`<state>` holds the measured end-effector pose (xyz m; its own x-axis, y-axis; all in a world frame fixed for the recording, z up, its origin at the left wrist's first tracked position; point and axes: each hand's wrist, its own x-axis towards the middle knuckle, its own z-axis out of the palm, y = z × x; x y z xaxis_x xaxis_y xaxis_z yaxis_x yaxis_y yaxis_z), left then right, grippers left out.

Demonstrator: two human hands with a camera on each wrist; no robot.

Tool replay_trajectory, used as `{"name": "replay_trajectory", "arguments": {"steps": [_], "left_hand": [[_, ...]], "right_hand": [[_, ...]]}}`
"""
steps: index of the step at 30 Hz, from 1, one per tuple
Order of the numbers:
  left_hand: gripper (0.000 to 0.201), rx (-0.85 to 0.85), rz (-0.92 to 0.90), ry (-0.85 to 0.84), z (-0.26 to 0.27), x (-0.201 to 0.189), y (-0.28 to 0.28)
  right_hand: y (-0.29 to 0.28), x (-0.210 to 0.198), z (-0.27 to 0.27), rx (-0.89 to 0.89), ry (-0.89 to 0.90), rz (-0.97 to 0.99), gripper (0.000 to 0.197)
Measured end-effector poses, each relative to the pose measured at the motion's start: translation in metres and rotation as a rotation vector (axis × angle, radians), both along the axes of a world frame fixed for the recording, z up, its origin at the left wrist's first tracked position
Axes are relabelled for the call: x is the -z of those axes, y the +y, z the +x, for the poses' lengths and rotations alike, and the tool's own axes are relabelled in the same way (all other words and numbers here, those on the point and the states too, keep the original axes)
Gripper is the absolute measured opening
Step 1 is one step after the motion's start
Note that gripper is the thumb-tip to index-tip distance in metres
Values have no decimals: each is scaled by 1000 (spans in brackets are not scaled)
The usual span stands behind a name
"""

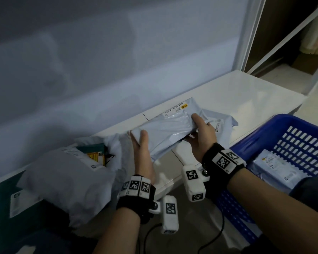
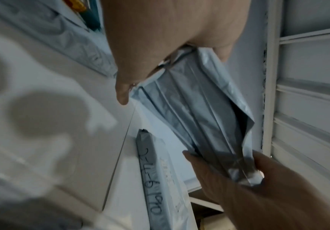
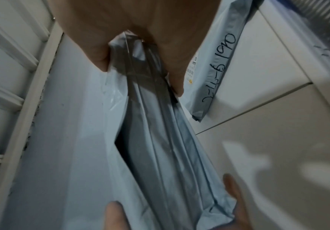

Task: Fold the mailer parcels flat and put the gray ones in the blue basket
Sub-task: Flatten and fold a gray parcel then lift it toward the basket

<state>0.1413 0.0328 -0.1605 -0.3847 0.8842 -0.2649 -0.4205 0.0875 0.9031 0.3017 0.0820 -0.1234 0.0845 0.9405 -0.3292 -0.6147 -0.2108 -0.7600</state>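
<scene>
A folded gray mailer (image 1: 165,132) is held just above the white desk (image 1: 246,92), its left end pinched by the left hand (image 1: 141,149), its right end clasped by the right hand (image 1: 202,136). The blue basket (image 1: 264,136), one gray parcel (image 1: 275,167) inside, stands right.

A pale gray plastic mailer parcel (image 1: 165,132), folded and creased, is held above the white surface (image 1: 237,92); the blue slatted plastic basket (image 1: 283,129) at 3 o'clock holds another gray labelled mailer (image 1: 277,167).
</scene>
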Motion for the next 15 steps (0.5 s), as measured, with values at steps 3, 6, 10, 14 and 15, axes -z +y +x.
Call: {"name": "replay_trajectory", "arguments": {"steps": [3,6,10,14,15], "left_hand": [[60,-23,44,-80,11,-12,-7],[46,-46,110,-90,9,-28,-6],[28,12,186,0,3,-53,4],[22,107,204,60,12,-80,18],[24,125,196,74,16,-86,24]], "right_hand": [[-1,-4,2,-36,-61,17,39],[6,-23,10,-78,-229,63,22],[30,-62,32,-156,-610,130,62],[33,-97,58,-342,-722,117,60],[32,-105,65,-344,-731,116,50]]}}
